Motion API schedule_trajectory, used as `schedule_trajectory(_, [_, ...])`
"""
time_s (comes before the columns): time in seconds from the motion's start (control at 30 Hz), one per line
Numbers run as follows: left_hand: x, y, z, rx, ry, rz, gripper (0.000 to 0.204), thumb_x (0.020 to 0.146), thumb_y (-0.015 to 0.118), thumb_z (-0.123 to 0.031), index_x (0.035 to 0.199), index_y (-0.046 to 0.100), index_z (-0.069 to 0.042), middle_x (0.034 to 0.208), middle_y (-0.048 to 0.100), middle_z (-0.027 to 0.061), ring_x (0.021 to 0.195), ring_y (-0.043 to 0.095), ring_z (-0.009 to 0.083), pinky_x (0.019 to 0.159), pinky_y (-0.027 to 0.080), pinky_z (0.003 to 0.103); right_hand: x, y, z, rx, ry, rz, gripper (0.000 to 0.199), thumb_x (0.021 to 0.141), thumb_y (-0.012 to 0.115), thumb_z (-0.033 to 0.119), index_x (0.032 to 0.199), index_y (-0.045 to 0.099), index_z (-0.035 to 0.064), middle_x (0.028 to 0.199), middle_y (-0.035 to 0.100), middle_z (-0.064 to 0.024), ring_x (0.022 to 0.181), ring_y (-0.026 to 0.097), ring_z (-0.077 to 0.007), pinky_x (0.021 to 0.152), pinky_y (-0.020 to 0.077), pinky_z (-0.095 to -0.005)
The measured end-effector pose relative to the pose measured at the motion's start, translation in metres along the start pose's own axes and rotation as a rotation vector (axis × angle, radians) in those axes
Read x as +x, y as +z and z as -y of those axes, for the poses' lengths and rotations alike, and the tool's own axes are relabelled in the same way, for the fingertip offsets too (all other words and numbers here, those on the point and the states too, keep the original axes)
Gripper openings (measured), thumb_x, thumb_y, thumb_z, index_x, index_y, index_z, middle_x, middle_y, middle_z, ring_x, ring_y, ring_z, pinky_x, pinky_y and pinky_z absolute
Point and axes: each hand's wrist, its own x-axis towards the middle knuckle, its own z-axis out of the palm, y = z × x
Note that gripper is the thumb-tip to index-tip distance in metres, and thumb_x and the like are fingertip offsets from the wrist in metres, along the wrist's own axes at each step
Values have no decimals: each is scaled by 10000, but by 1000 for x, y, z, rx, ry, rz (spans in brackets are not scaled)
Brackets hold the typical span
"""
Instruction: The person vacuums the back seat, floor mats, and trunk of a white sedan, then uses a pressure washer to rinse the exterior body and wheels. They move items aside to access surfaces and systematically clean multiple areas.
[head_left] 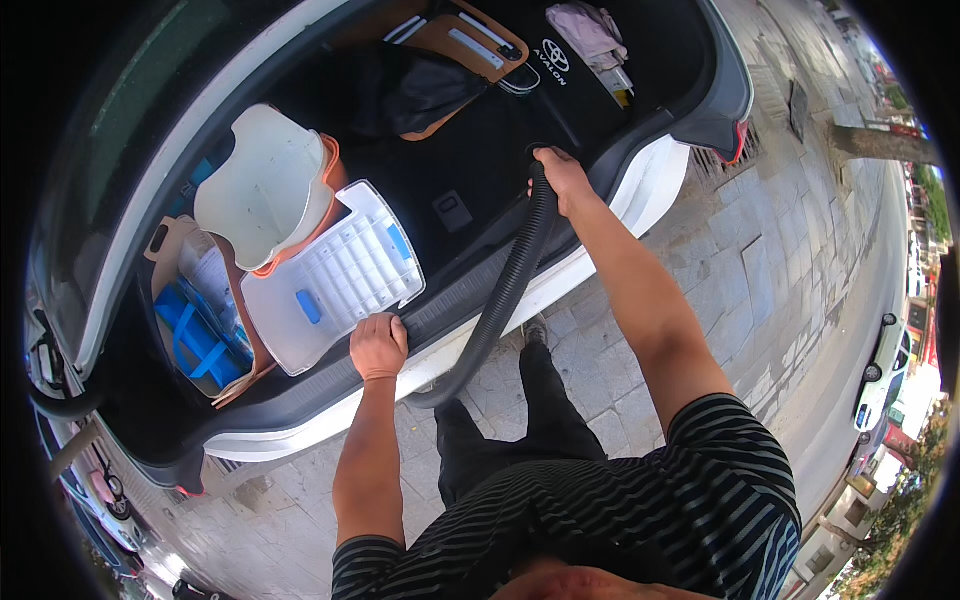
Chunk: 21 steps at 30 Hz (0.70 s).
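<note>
My right hand (563, 180) grips the upper end of a black ribbed vacuum hose (512, 270) over the open car trunk. The hose runs down across the rear sill and its lower end passes out of sight beyond the bumper. Whatever nozzle sits at its tip is hidden or too dark to make out. My left hand (379, 346) leans on the trunk sill (450, 300) with its fingers curled in, beside the corner of a white plastic lid (335, 280) with blue latches. I see nothing held in it.
Left in the trunk stand a white tub (262, 190) nested in an orange one and a box with a blue bag (195, 335). Farther in lie a black cloth (400, 90), a brown board (470, 40) and a pale pink cloth (590, 35). The white bumper (650, 185) borders the pavement.
</note>
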Motion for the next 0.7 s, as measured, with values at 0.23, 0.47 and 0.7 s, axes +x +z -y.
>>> schedule_trajectory(0.23, [12,-5,-6,-4,-14,48,164,968,612,-265,874,673,-146,859,672,52,831,652,305,743,503,453,-2,26,-16,-1068,-203,208,778,957,641,488,1618,475,112,1400,678,-238,1245,693,-368,1117,502,-400])
schedule_trajectory(0.47, [13,-6,-6,-13,-21,41,185,978,600,-289,877,676,-154,861,679,44,830,652,307,732,490,449,2,95,-13,-1413,-185,507,771,955,633,461,1619,457,112,1398,681,-218,1269,670,-399,1115,527,-457])
schedule_trajectory(0.7, [9,-5,-2,-14,-49,35,179,968,612,-294,867,679,-162,851,672,36,827,652,301,735,491,444,-4,136,1,-1241,-197,599,766,937,637,456,1588,486,81,1375,689,-237,1223,700,-396,1055,566,-448])
